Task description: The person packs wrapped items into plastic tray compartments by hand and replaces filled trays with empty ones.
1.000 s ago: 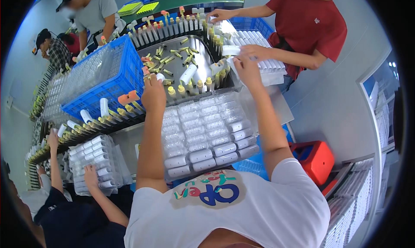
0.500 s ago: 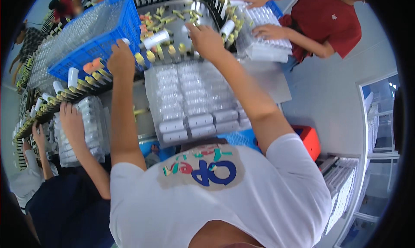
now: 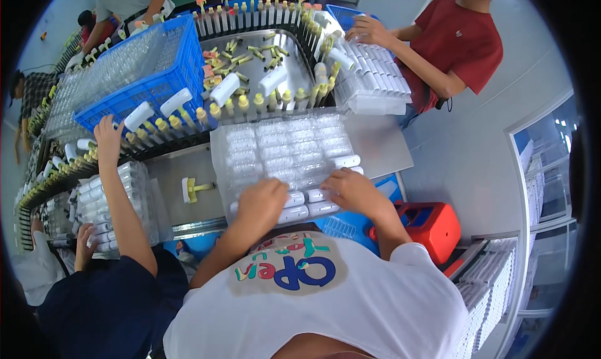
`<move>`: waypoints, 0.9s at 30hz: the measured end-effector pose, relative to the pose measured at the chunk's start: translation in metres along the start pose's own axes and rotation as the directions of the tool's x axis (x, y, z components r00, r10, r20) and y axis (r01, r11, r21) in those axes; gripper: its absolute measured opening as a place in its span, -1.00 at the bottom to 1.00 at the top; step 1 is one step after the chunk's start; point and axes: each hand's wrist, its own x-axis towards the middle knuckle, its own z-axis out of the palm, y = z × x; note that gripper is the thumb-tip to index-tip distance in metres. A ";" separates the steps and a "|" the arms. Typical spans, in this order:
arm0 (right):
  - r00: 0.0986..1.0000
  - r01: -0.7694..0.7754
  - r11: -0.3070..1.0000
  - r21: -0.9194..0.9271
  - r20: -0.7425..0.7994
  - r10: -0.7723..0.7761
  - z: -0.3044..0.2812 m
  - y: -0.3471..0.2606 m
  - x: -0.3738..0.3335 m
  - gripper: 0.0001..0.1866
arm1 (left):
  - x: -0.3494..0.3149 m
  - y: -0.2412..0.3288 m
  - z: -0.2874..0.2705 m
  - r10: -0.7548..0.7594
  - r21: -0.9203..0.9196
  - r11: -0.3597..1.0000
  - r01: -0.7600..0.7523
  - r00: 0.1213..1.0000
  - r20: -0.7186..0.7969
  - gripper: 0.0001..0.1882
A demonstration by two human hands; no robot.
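Note:
A clear plastic blister tray (image 3: 220, 152) lies before me, with white oblong casings (image 3: 293, 215) in its front rows and toward its right side. My left hand (image 3: 260, 202) is over the front left of the tray, fingers curled in; whatever they grip is hidden beneath them. Over the front right, my right hand (image 3: 354, 190) has bent fingers pressed down among the casings, and what lies under the fingertips is hidden. Just beyond the right hand a white casing (image 3: 344, 161) shows in its pocket.
Behind the tray runs a black rack (image 3: 200, 136) of yellow-tipped holders, some bearing white casings. A blue crate (image 3: 144, 86) of clear trays stands at the back left. One yellow-stemmed piece (image 3: 194, 190) lies on the metal table. Co-workers are at both sides; a red box (image 3: 432, 230) is at right.
Both hands have drawn back from the rack to the front of the tray. White casings now show on holders behind it. The co-worker in red has lifted a hand.

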 end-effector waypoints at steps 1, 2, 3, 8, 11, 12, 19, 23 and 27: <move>1.000 0.007 1.000 0.003 -0.024 -0.006 -0.001 -0.001 0.000 -0.73 | -0.002 0.002 0.009 0.042 0.056 0.997 -0.044 0.999 0.033 -0.81; 0.999 0.011 1.000 0.000 -0.039 -0.011 0.001 -0.002 0.000 -0.73 | -0.003 -0.001 0.021 0.087 0.110 0.989 -0.095 0.994 0.074 -0.80; 0.998 0.020 0.999 -0.037 -0.055 -0.022 0.001 -0.002 0.000 -0.72 | -0.003 -0.002 0.024 0.109 0.123 0.985 -0.119 0.990 0.086 -0.77; 0.996 0.022 0.999 0.044 -0.090 -0.018 -0.001 0.000 -0.005 -0.71 | -0.001 -0.004 0.024 0.107 0.130 0.983 -0.127 0.983 0.146 -0.69; 0.988 -0.025 0.962 0.271 -0.143 0.066 -0.014 0.002 -0.016 -0.67 | 0.006 0.002 0.007 0.081 0.059 0.994 -0.090 0.987 0.142 -0.71; 0.980 -0.018 0.951 0.309 -0.182 0.078 -0.014 0.007 -0.020 -0.68 | 0.008 0.004 0.001 0.053 -0.022 0.998 -0.051 0.993 0.101 -0.73; 0.926 -0.105 0.888 0.447 -0.283 0.252 -0.024 0.016 -0.025 -0.68 | 0.093 -0.067 -0.065 -0.188 -0.207 0.973 0.105 0.879 -0.438 -0.76; 0.919 -0.093 0.869 0.486 -0.295 0.263 -0.032 0.017 -0.027 -0.66 | 0.114 -0.090 -0.049 -0.378 -0.248 0.922 0.299 0.837 -0.395 -0.74; 0.875 -0.127 0.847 0.516 -0.344 0.340 -0.028 0.033 -0.032 -0.66 | 0.150 -0.058 -0.033 -0.259 -0.249 0.954 0.166 0.874 -0.411 -0.73</move>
